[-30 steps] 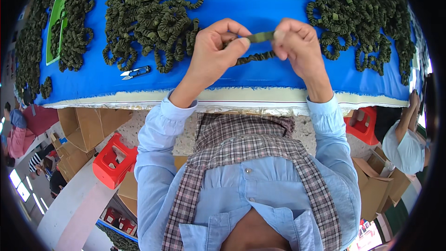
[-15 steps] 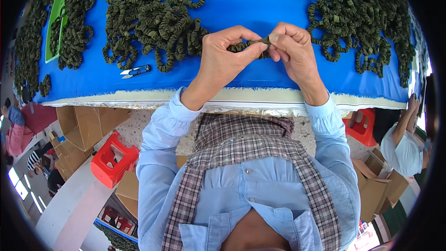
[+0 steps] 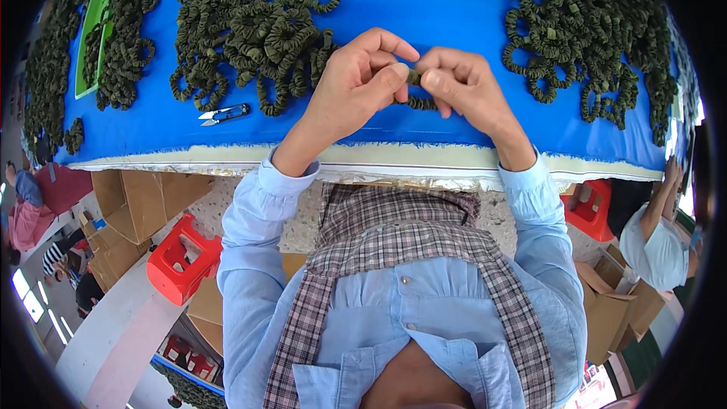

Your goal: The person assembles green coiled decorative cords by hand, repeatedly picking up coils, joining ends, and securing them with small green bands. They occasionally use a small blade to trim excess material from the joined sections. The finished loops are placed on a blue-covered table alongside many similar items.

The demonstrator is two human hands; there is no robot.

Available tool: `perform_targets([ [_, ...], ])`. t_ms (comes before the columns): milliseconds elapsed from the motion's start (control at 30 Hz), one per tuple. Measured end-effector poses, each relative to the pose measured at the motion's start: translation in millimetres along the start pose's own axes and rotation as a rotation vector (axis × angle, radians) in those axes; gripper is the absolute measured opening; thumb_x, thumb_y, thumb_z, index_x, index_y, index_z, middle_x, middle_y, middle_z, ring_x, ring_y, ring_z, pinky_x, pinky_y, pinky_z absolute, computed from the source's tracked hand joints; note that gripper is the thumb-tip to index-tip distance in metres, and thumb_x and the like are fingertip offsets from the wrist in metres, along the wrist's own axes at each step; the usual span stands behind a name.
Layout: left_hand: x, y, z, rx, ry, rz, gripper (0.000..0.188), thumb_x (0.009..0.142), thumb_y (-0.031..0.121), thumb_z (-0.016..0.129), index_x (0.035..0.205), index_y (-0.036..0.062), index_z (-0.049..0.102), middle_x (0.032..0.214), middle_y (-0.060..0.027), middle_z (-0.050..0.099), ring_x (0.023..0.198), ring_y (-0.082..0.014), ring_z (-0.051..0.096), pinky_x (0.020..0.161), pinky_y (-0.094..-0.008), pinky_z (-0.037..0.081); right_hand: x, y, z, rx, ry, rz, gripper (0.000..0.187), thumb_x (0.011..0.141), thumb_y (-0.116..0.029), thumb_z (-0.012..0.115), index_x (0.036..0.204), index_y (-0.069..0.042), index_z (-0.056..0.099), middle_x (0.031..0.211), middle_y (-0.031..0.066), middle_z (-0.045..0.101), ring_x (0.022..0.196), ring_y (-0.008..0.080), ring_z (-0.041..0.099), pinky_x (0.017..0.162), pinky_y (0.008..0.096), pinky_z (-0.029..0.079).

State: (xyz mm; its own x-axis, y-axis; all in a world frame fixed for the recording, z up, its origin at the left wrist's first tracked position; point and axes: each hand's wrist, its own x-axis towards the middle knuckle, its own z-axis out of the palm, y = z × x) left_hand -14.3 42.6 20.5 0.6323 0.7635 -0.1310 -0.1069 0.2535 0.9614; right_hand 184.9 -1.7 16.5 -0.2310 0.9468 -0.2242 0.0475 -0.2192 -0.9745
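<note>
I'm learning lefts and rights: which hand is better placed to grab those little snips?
Probably the left hand: the snips lie on its side, nearer to it than to the right hand. Both hold the green band.

Held band (image 3: 413, 76) partly hidden, dark-green pile (image 3: 254, 26) cropped above

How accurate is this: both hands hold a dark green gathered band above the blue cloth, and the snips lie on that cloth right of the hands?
One slip: in the head view, the snips lie to the left, not right, of the left hand and right hand. Both do hold the band above the blue cloth.
</note>
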Motion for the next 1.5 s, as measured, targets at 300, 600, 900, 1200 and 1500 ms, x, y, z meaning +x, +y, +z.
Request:
perform_targets([
  [300, 0, -19, 9, -0.297, 0.087, 0.055, 0.02, 0.095, 0.016, 0.059, 0.104, -0.0004, 0.053, 0.07, -0.004, 0.059, 0.055, -0.0073, 0.05, 0.049, -0.0222, 0.041, 3, 11, 10, 0.212, -0.022, -0.171, 0.028, 0.097, -0.028, 0.055, 0.084, -0.003, 0.059, 0.068, -0.0012, 0.051, 0.068, 0.0071, 0.05, 0.063, 0.0215, 0.04],
  [600, -7, -12, -2, -0.509, 0.069, -0.099, 0.01, 0.094, 0.009, 0.053, 0.102, 0.0031, 0.055, 0.057, 0.0069, 0.037, 0.047, -0.0013, 0.027, 0.041, -0.0199, 0.02, 0, 2, -5, 0.451, 0.052, -0.143, 0.027, 0.093, -0.02, 0.06, 0.07, -0.006, 0.055, 0.057, -0.0001, 0.048, 0.055, 0.009, 0.049, 0.056, 0.0241, 0.04],
  [900, 6, -16, 25, 0.336, 0.32, 0.259, 0.014, 0.075, 0.011, 0.078, 0.086, 0.005, 0.072, 0.058, 0.0053, 0.055, 0.048, -0.0002, 0.039, 0.047, -0.0167, 0.03, 1, 7, 4, 0.286, 0.107, -0.066, 0.026, 0.092, -0.022, 0.062, 0.072, -0.006, 0.058, 0.062, 0.001, 0.056, 0.055, 0.0049, 0.047, 0.051, 0.0204, 0.034],
  [1200, -3, -13, 8, 0.133, 0.256, 0.149, 0.005, 0.081, 0.0, 0.064, 0.085, -0.0029, 0.066, 0.062, 0.0009, 0.059, 0.053, -0.0002, 0.047, 0.047, -0.0172, 0.033, 4, 10, -10, 0.554, 0.193, -0.122, 0.022, 0.085, -0.011, 0.061, 0.064, -0.006, 0.056, 0.055, 0.0023, 0.053, 0.049, 0.0066, 0.045, 0.051, 0.021, 0.036],
  [1500, -5, -6, -4, -0.001, 0.091, 0.05, 0.019, 0.086, -0.001, 0.047, 0.103, -0.0028, 0.055, 0.067, -0.0024, 0.058, 0.058, -0.0028, 0.048, 0.049, -0.0182, 0.035, 3, -3, -3, 0.147, 0.073, 0.05, 0.019, 0.089, -0.019, 0.062, 0.078, -0.004, 0.064, 0.06, -0.0011, 0.054, 0.051, 0.0049, 0.047, 0.047, 0.0199, 0.035],
])
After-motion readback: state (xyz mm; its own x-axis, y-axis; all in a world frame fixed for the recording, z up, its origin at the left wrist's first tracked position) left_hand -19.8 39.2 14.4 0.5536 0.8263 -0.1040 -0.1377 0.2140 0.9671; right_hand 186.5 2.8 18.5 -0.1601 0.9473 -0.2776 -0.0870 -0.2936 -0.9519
